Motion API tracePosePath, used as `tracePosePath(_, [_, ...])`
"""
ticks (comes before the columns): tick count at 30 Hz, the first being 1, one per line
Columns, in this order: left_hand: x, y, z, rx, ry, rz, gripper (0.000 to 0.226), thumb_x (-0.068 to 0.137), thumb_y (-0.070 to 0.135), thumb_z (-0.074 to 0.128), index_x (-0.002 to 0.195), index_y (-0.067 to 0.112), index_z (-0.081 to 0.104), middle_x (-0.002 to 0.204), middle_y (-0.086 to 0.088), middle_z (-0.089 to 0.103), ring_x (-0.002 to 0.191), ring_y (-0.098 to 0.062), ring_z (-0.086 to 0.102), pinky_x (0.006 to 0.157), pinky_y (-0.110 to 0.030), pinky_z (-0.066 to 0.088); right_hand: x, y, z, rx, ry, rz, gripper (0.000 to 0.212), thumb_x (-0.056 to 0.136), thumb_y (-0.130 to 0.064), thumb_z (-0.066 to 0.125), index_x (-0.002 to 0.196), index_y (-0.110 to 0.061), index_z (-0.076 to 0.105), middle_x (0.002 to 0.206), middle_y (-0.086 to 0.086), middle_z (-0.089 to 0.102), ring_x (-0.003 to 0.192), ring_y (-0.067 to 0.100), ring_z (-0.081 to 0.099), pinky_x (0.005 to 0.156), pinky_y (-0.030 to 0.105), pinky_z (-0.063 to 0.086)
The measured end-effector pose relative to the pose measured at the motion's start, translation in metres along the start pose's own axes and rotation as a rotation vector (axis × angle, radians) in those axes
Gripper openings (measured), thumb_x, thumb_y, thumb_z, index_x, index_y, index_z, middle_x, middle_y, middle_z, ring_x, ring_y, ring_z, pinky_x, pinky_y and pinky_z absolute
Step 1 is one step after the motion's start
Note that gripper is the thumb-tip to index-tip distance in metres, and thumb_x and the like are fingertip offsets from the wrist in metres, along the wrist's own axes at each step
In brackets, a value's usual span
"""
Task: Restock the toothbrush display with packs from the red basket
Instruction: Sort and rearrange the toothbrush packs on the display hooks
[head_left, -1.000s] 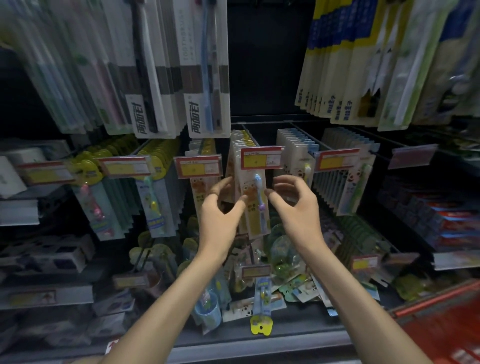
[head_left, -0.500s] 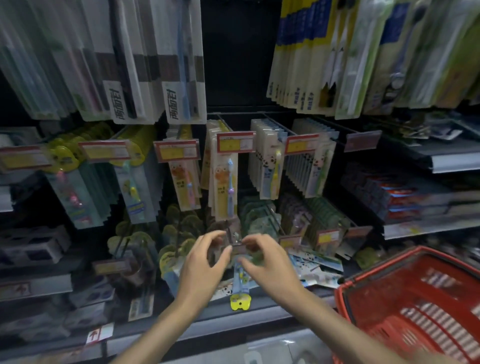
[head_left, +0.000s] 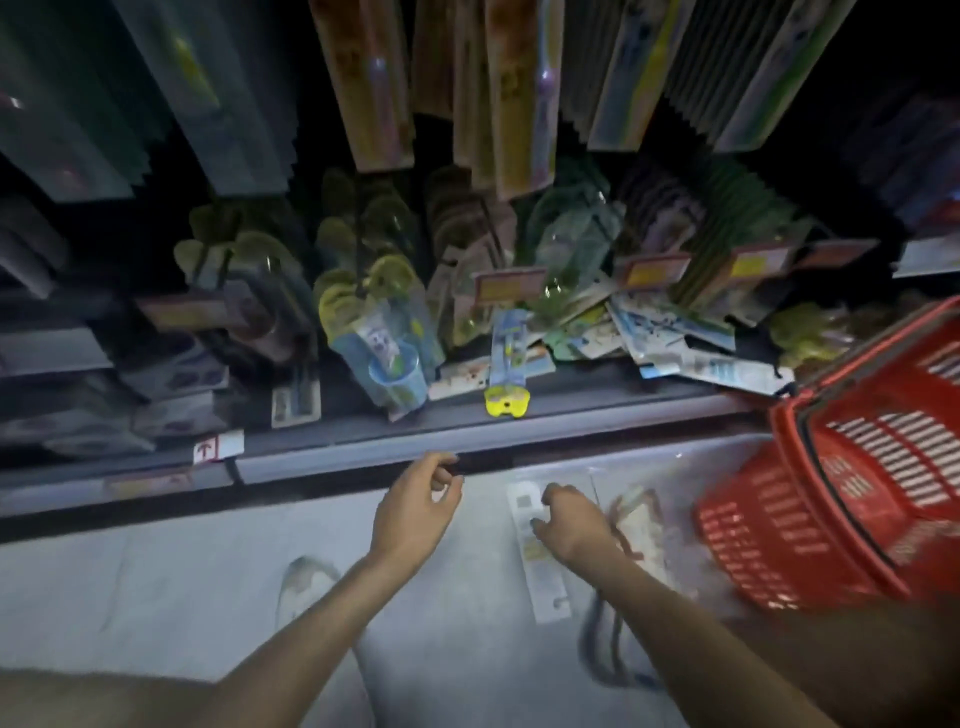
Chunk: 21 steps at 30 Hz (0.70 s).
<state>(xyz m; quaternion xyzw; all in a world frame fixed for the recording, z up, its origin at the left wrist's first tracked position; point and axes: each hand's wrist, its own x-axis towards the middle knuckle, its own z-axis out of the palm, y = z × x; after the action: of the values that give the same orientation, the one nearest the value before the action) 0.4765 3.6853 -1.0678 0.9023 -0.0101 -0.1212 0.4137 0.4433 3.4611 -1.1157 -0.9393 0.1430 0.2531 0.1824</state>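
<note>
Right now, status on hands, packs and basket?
Left hand loosely curled, empty. Right hand over a white pack on the floor, grip unclear. Red basket to its right, blurred items between.

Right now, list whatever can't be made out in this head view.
All in the head view:
- Red basket: cut off by the right edge; motion blur hides its contents.
- Right hand: blur hides whether it grips the white pack.
- Price tags: print blurred, dim.
- Upper hanging packs: tops cut by the top edge.
</note>
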Motion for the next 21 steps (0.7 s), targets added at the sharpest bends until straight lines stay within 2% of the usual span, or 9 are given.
tracePosePath(5, [-0.011,-0.036,0.017,0.027,-0.093,-0.138,0.021,0.097,0.035,0.064,0.119,0.036,0.065,0.097,0.016,0.067,0.097,-0.006,0.065,0.090,-0.036,0.054,0.010,0.005,0.063,-0.006,0.005,0.243,0.065,0.087,-0.047,0.073,0.135,-0.013,0.046,0.135,0.011,0.053,0.127,0.031,0.055,0.101,0.039,0.049])
tracePosePath(7, [-0.012,-0.040,0.020,0.036,-0.126,-0.161,0.020,0.098,0.036,0.062,0.118,0.037,0.064,0.098,0.015,0.068,0.097,-0.006,0.065,0.089,-0.034,0.053,0.015,0.007,0.078,-0.006,0.003,0.291,0.056,0.089,-0.039,0.071,0.132,-0.014,0.047,0.132,0.011,0.055,0.125,0.031,0.058,0.099,0.040,0.050])
tracePosePath(10, [-0.013,-0.040,0.021,0.045,-0.166,-0.183,0.019,0.099,0.035,0.061,0.117,0.038,0.064,0.098,0.015,0.068,0.096,-0.007,0.065,0.087,-0.033,0.053,0.021,0.013,0.087,-0.049,-0.097,0.274,0.034,0.092,-0.024,0.063,0.124,-0.017,0.053,0.127,0.007,0.064,0.120,0.029,0.063,0.095,0.038,0.051])
tracePosePath(13, [-0.015,-0.035,0.020,0.068,-0.219,-0.190,0.019,0.099,0.033,0.059,0.117,0.036,0.065,0.098,0.014,0.067,0.094,-0.009,0.065,0.087,-0.034,0.055,0.022,0.020,0.087,0.016,-0.178,0.153,0.023,0.089,-0.023,0.067,0.109,-0.017,0.059,0.120,0.010,0.069,0.113,0.031,0.066,0.085,0.032,0.051])
tracePosePath(15, [-0.015,-0.026,0.018,0.080,-0.245,-0.198,0.019,0.099,0.035,0.058,0.117,0.036,0.064,0.098,0.015,0.066,0.095,-0.010,0.066,0.088,-0.036,0.055,0.015,0.018,0.082,0.005,-0.173,0.030,0.008,0.093,-0.020,0.059,0.099,-0.019,0.053,0.116,0.013,0.068,0.110,0.035,0.065,0.082,0.033,0.047])
tracePosePath(18, [-0.019,-0.005,0.011,0.059,-0.271,-0.248,0.025,0.097,0.051,0.058,0.117,0.036,0.061,0.100,0.015,0.068,0.096,-0.016,0.067,0.087,-0.036,0.055,-0.003,0.008,0.058,-0.028,-0.030,-0.220,0.001,0.097,-0.019,0.051,0.097,-0.018,0.051,0.108,0.014,0.064,0.099,0.039,0.064,0.075,0.038,0.045])
tracePosePath(21, [-0.018,0.018,0.005,-0.124,-0.203,-0.350,0.051,0.087,0.070,0.056,0.109,0.024,0.061,0.098,0.005,0.074,0.091,-0.022,0.072,0.088,-0.040,0.057,-0.020,-0.001,0.014,-0.082,0.193,-0.489,0.012,0.091,-0.019,0.058,0.102,-0.017,0.058,0.113,0.008,0.057,0.090,0.035,0.061,0.067,0.038,0.046])
